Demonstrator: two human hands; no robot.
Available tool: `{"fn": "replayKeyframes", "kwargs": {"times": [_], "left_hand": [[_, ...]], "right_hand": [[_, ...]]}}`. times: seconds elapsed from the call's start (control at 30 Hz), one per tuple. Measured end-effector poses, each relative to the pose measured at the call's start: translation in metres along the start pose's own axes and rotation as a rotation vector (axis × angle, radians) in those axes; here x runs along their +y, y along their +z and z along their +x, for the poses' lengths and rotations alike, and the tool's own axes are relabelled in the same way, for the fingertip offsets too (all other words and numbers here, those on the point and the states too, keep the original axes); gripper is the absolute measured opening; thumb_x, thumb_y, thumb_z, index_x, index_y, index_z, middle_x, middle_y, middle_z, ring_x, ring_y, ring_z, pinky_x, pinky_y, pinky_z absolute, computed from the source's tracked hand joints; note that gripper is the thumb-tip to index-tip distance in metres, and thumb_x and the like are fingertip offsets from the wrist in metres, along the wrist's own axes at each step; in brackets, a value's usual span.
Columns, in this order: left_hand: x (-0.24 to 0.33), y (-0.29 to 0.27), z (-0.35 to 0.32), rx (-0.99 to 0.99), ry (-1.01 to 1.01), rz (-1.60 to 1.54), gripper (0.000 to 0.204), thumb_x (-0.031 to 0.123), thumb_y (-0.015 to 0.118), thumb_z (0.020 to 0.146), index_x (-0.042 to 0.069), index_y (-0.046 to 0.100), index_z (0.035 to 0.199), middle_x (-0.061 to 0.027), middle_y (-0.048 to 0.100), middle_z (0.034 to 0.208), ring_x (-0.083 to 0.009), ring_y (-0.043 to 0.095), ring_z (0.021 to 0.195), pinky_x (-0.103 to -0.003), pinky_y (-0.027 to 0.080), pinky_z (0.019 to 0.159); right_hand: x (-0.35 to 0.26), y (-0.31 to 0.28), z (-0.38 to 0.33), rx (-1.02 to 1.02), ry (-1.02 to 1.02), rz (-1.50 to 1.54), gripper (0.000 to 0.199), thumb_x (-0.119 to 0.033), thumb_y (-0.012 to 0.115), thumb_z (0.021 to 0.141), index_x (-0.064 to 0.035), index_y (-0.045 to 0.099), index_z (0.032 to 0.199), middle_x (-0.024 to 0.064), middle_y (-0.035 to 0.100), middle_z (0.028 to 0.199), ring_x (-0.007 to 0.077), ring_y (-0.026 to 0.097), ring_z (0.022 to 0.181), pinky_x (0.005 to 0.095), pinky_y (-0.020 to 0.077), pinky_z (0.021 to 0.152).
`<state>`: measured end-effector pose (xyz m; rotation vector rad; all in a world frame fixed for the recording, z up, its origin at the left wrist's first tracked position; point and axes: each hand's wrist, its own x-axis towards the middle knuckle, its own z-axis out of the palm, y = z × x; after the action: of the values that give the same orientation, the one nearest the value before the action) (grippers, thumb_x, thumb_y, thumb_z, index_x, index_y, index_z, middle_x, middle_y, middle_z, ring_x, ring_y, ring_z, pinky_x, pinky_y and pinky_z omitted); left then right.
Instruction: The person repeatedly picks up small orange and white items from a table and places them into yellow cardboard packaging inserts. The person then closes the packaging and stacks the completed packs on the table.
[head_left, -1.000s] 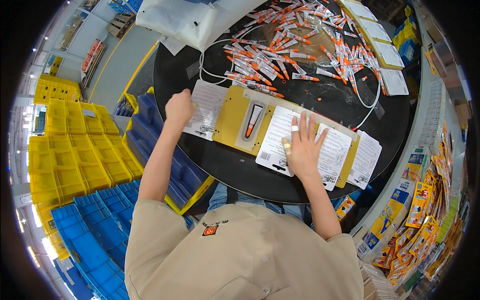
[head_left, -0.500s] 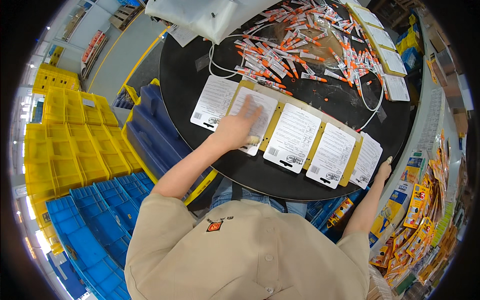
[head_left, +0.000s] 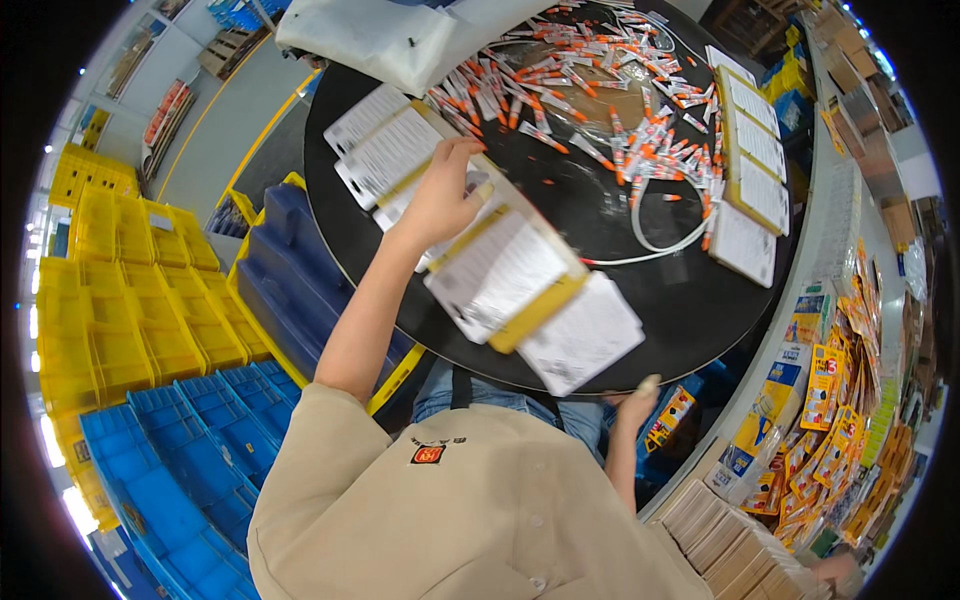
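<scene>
At a black table (head_left: 690, 310) near yellow crates (head_left: 130, 310), with left hand (head_left: 442, 200) over cards (head_left: 500, 275), right hand (head_left: 632, 405) at its edge; cannot tell either grip.

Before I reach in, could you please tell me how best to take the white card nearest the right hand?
Probably by its outer long edge, the grip coming from the side of the right hand: the white card looks flat and thin, its opposite edge borders the yellow board, and its near corner lies close to the rim of the table.

white cards (head_left: 582, 337): print blurred | shirt (head_left: 480, 510): lettering, badge (head_left: 429, 455) | yellow pack (head_left: 823, 388): numeral
</scene>
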<state>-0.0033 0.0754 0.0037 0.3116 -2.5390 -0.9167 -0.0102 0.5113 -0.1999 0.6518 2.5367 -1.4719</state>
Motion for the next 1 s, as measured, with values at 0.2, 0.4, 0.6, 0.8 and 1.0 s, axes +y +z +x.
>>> {"fn": "replayKeyframes", "kwargs": {"times": [0.2, 0.4, 0.6, 0.8, 1.0], "left_hand": [[0.059, 0.025, -0.047, -0.460, -0.157, -0.375, 0.021, 0.008, 0.055, 0.088, -0.005, 0.057, 0.105, -0.0155, 0.064, 0.090, -0.0212, 0.066, 0.081, -0.030, 0.051, 0.076], [0.084, 0.056, -0.109, -0.711, -0.409, -0.472, 0.016, 0.011, 0.054, 0.090, -0.004, 0.057, 0.093, -0.0176, 0.062, 0.093, -0.0224, 0.068, 0.073, -0.035, 0.052, 0.067], [0.024, 0.038, -0.124, -0.244, -0.537, -0.082, 0.019, 0.004, 0.064, 0.071, -0.003, 0.061, 0.089, -0.0219, 0.059, 0.101, -0.0427, 0.060, 0.093, -0.044, 0.050, 0.078], [-0.070, -0.030, -0.092, -0.192, -0.643, 0.114, 0.022, 0.009, 0.068, 0.073, -0.004, 0.060, 0.088, -0.0203, 0.062, 0.091, -0.0315, 0.067, 0.072, -0.036, 0.053, 0.064], [-0.122, -0.061, 0.003, -0.264, -0.274, 0.370, 0.059, 0.024, 0.078, 0.063, 0.004, 0.057, 0.115, -0.0181, 0.055, 0.111, -0.0328, 0.060, 0.100, -0.037, 0.050, 0.084]], "right_hand": [[-0.082, -0.044, -0.045, -0.517, -0.372, 0.296, 0.040, -0.032, 0.039, 0.101, 0.0008, 0.060, 0.091, 0.0086, 0.064, 0.069, 0.0152, 0.062, 0.059, 0.0262, 0.0487, 0.054], [-0.096, -0.037, 0.128, 0.491, -0.415, -0.257, 0.051, -0.032, 0.049, 0.097, 0.0059, 0.045, 0.130, 0.0262, 0.048, 0.131, 0.0404, 0.044, 0.121, 0.0455, 0.0355, 0.102], [-0.061, -0.015, 0.141, 0.399, -0.016, 0.128, 0.060, -0.042, 0.045, 0.097, 0.0075, 0.043, 0.131, 0.0270, 0.053, 0.126, 0.0386, 0.055, 0.107, 0.0380, 0.0446, 0.094], [-0.017, 0.038, 0.011, 0.408, -0.049, 0.199, 0.060, -0.043, 0.040, 0.099, 0.0153, 0.048, 0.113, 0.0315, 0.056, 0.110, 0.0390, 0.056, 0.095, 0.0405, 0.0444, 0.087], [-0.051, 0.016, -0.022, 0.245, -0.460, -0.018, 0.063, -0.023, 0.054, 0.094, 0.0098, 0.024, 0.139, 0.0312, 0.031, 0.140, 0.0403, 0.038, 0.125, 0.0421, 0.0295, 0.106]]}}
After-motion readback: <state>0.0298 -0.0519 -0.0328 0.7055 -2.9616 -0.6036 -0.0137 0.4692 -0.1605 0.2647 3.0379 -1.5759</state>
